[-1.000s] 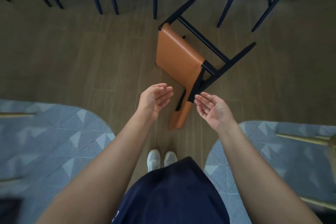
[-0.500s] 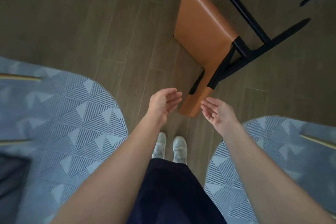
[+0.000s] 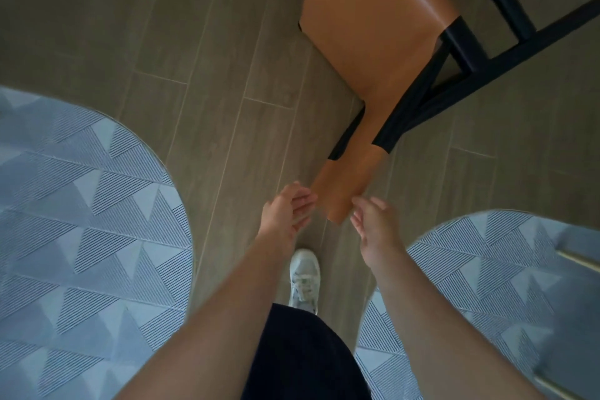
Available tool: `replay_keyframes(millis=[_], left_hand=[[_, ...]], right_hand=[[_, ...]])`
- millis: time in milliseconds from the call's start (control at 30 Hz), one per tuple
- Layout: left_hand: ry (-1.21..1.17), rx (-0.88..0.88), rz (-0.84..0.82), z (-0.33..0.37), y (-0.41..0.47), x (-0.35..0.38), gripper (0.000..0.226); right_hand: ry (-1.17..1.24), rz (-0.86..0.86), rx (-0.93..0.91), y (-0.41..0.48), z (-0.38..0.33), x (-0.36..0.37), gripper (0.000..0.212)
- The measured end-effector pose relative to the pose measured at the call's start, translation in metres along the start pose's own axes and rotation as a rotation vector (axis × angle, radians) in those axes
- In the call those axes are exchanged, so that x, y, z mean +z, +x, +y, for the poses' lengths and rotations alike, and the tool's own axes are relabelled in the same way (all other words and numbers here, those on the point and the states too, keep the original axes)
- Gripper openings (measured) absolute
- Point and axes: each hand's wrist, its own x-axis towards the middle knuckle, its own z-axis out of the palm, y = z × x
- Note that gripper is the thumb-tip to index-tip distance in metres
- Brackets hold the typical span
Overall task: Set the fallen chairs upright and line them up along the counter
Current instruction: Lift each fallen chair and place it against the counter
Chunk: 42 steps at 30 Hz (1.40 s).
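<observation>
So, the fallen chair [image 3: 367,26], tan leather on black frame, lies sideways; left hand [image 3: 287,209] and right hand [image 3: 373,221] flank its backrest end, fingers loosely spread, gripping nothing.

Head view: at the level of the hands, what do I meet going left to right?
In order: left grey patterned rug → left hand → orange chair backrest → right hand → right grey patterned rug.

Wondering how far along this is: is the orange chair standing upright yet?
No, the orange chair lies tipped over on the wooden floor, its black legs stretched out sideways.
</observation>
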Motion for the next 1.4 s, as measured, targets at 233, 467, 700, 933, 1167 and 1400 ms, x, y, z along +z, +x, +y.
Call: replay_keyframes(millis=[233,467,700,933,1167,1400], left_hand=[[0.032,-0.068,0.033,-0.040,0.047,0.016,0.021],[-0.108,-0.090,0.054,-0.050,0.057,0.025,0.022],[-0.185,-0.097,0.049,-0.053,0.056,0.027,0.027],[-0.098,-0.076,0.025,-0.049,0.036,0.002,0.016],[-0.130,-0.107,0.030,-0.054,0.001,-0.015,0.021],[-0.253,-0.065,-0.052,-0.011,-0.047,0.016,0.018]], right_hand=[[-0.160,0.001,-0.098,0.029,0.022,0.018,0.016],[-0.197,0.020,-0.060,0.044,0.025,0.026,0.037],[-0.358,0.065,-0.126,0.047,0.030,0.031,0.026],[-0.329,0.104,-0.217,0.033,0.014,0.035,0.014],[-0.240,0.105,-0.188,0.004,-0.021,0.027,0.024],[-0.172,0.034,-0.134,-0.058,-0.077,0.020,0.011]])
